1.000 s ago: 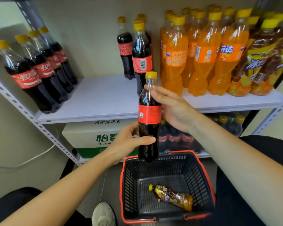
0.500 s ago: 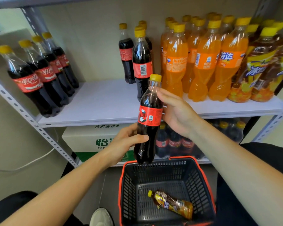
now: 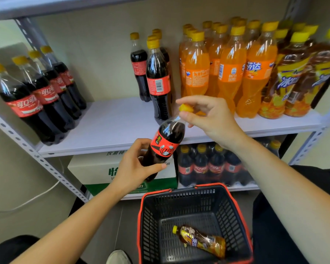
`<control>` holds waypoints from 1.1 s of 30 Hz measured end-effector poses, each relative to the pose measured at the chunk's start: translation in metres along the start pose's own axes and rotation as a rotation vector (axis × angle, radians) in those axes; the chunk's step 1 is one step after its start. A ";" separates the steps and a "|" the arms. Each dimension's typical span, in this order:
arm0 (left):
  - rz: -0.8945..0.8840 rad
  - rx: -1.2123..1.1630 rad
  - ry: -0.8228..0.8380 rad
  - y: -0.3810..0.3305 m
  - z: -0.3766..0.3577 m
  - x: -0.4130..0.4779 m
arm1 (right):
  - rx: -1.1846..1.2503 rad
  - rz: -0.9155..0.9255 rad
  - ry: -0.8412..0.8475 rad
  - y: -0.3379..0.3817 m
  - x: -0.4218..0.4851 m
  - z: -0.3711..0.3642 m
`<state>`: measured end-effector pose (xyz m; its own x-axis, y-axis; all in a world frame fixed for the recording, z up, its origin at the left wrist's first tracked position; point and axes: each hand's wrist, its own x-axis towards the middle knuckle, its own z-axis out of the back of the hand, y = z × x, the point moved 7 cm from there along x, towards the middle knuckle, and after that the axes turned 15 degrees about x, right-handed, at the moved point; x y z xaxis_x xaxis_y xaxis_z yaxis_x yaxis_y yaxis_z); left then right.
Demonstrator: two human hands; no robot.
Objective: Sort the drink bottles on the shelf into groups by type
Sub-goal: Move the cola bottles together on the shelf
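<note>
A grey metal rack with a white shelf board [image 3: 112,126] fills most of the view. On the board's right half stands a dense block of orange Fanta bottles [image 3: 231,73], and just beside them at the far right stand iced tea bottles [image 3: 293,79] with yellow labels. A row of four Coca-Cola bottles [image 3: 36,96] runs front to back at the left end, well apart from a small cluster of Coca-Cola bottles [image 3: 157,80] that stands next to the Fanta. On the level below sit a white and green water carton [image 3: 95,168] and, to its right, a shrink-wrapped pack of cola [image 3: 208,166]. A black basket with a red rim [image 3: 147,216] stands on the floor in front of the rack. The tilted cola bottle [image 3: 166,143] is held in the air before the front edge of the shelf board, above the basket, its top leaning right. The left hand [image 3: 133,168] grips its lower body with fingers and thumb wrapped round it; the right hand [image 3: 211,119] pinches the top, thumb under and forefinger over the yellow cap [image 3: 185,108]. One iced tea bottle [image 3: 200,241] lies on its side on the basket's floor.
</note>
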<state>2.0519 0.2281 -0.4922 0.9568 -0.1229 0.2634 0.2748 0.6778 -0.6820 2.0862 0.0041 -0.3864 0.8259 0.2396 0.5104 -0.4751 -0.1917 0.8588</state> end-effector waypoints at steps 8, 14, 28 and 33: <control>-0.069 0.215 -0.142 0.000 0.014 0.004 | -0.037 -0.048 0.174 0.008 -0.006 -0.002; -0.069 0.205 -0.136 0.006 0.019 0.008 | 0.052 -0.032 0.195 0.010 -0.004 -0.001; -0.096 -0.130 0.156 -0.008 0.019 0.012 | 0.318 -0.070 0.271 0.005 -0.004 -0.007; -0.041 -0.214 0.253 -0.010 0.018 0.010 | 0.477 -0.057 0.038 0.001 -0.003 -0.001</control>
<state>2.0570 0.2327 -0.4702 0.9304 -0.3411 0.1343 0.3017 0.5043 -0.8091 2.0826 0.0042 -0.3874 0.8306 0.2954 0.4721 -0.2296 -0.5907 0.7736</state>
